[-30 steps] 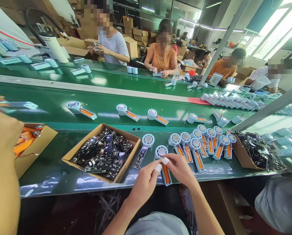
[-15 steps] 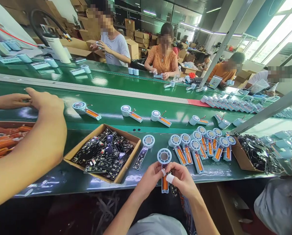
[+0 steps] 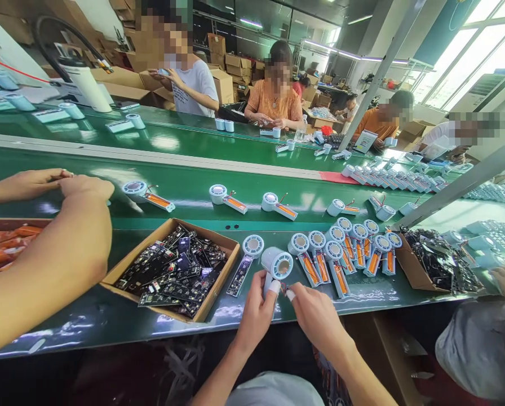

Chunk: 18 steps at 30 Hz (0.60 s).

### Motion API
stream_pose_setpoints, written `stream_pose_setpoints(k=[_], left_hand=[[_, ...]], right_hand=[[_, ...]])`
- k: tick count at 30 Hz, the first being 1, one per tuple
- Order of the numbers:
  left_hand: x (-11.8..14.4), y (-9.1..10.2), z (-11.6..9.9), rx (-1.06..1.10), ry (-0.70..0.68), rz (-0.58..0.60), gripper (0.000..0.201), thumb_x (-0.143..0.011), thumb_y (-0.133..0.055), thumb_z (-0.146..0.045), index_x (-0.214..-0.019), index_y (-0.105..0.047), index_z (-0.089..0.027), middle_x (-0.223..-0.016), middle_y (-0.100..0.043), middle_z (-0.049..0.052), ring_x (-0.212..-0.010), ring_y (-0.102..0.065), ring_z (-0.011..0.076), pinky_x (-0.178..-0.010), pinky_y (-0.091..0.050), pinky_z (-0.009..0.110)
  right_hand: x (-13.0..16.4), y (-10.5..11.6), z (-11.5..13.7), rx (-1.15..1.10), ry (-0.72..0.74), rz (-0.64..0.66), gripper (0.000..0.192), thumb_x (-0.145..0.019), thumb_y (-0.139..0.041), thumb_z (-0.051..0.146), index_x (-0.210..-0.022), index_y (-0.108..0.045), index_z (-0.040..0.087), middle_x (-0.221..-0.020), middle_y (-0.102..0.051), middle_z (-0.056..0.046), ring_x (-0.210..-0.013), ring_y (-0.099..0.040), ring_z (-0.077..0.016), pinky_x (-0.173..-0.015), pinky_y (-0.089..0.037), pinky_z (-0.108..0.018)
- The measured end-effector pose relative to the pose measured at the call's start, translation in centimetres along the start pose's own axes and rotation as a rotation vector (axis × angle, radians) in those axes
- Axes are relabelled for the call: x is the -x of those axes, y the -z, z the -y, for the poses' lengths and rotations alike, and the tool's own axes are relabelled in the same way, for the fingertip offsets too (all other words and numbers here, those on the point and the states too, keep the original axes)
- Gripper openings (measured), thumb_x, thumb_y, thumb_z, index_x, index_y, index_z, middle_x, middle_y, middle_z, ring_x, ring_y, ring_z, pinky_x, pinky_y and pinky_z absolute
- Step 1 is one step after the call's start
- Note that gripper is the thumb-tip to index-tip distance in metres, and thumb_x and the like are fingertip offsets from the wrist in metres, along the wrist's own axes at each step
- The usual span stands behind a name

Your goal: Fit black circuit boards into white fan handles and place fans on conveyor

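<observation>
In the head view, my left hand (image 3: pixel 256 310) grips the handle of a light-blue handheld fan (image 3: pixel 274 262), its round head tilted up and to the right. My right hand (image 3: pixel 320 316) pinches beside the handle, where thin reddish wires (image 3: pixel 283 287) show between my fingertips; whatever else it may hold is hidden. Both thumbs have white coverings. Just behind my left hand lies another fan (image 3: pixel 252 246) with a black circuit board (image 3: pixel 239 276) in its handle. To the right stands a group of fans (image 3: pixel 317 241) with orange batteries in their open handles.
A cardboard box of circuit boards (image 3: pixel 113 276) sits at left, another (image 3: pixel 413 268) at right. Several fans (image 3: pixel 217 194) lie along the green belt (image 3: pixel 185 180). A co-worker's arm (image 3: pixel 66 254) reaches in over orange parts (image 3: pixel 3 248). A slanted metal post (image 3: pixel 468 169) crosses at right.
The fan in my left hand has turned and tilted, its head rising slightly to the left. My right hand has moved slightly apart from my left. The circuit board hanging under it no longer shows.
</observation>
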<state>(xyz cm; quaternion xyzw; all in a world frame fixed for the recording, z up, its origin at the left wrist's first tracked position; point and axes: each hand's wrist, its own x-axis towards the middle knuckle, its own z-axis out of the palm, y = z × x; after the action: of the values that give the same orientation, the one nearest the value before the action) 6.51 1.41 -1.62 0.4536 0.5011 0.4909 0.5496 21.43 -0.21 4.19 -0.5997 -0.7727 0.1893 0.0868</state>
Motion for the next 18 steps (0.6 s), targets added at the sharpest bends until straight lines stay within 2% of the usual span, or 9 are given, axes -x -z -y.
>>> stream_pose_setpoints(k=[3,6,8,12,15,18], left_hand=[[0.0,0.4,-1.1,0.002,0.035,0.046,0.031,-0.085,-0.059,-0.039,-0.11,-0.056,-0.02,-0.094,-0.066,0.004,-0.083,-0.062,0.0202,-0.075,-0.049,0.03],[0.1,0.6,-2.1,0.074,0.092,0.147,0.027,-0.084,-0.061,-0.038,-0.104,-0.059,-0.02,-0.085,-0.066,0.001,-0.075,-0.06,0.0177,-0.07,-0.048,0.028],[0.3,0.5,-2.5,0.167,0.135,0.178,0.024,-0.083,-0.06,-0.038,-0.099,-0.06,-0.02,-0.084,-0.066,0.001,-0.073,-0.059,0.0163,-0.069,-0.047,0.026],[0.5,0.5,-2.3,0.262,0.164,0.119,0.023,-0.086,-0.059,-0.041,-0.094,-0.062,-0.02,-0.086,-0.066,0.0,-0.079,-0.06,0.0161,-0.072,-0.047,0.025],[0.7,0.8,-1.9,0.35,0.171,0.18,0.032,-0.09,-0.055,-0.047,-0.108,-0.061,-0.021,-0.095,-0.069,0.002,-0.084,-0.063,0.0178,-0.074,-0.049,0.027],[1.0,1.0,-1.7,0.366,0.128,0.229,0.039,-0.088,-0.06,-0.044,-0.119,-0.058,-0.021,-0.11,-0.069,0.006,-0.1,-0.064,0.0219,-0.088,-0.05,0.032]], right_hand=[[0.3,1.5,0.9,0.001,0.172,0.221,0.011,-0.094,-0.058,0.026,-0.086,-0.06,0.019,-0.071,-0.067,-0.002,-0.063,-0.06,-0.0171,-0.056,-0.029,-0.026],[-0.1,1.8,1.1,-0.229,0.248,0.291,0.014,-0.087,-0.063,0.022,-0.075,-0.057,0.018,-0.067,-0.065,-0.001,-0.059,-0.056,-0.0138,-0.055,-0.029,-0.023],[-0.4,1.1,1.0,-0.514,0.184,0.311,0.026,-0.091,-0.057,0.026,-0.067,-0.055,0.018,-0.061,-0.063,0.0,-0.053,-0.053,-0.0108,-0.053,-0.032,-0.021],[-0.7,-1.5,0.9,-1.074,-0.022,0.288,0.053,-0.094,-0.049,0.06,-0.06,-0.049,0.019,-0.044,-0.05,0.005,-0.037,-0.038,-0.0063,-0.041,-0.029,-0.019],[-0.5,-3.3,1.1,-1.343,-0.121,0.192,0.06,-0.088,-0.051,0.072,-0.057,-0.044,0.021,-0.038,-0.04,0.008,-0.032,-0.027,-0.0044,-0.035,-0.021,-0.018],[-0.4,-4.1,1.3,-1.484,-0.196,0.142,0.061,-0.082,-0.057,0.075,-0.057,-0.043,0.021,-0.036,-0.035,0.01,-0.03,-0.022,-0.0037,-0.032,-0.017,-0.018]])
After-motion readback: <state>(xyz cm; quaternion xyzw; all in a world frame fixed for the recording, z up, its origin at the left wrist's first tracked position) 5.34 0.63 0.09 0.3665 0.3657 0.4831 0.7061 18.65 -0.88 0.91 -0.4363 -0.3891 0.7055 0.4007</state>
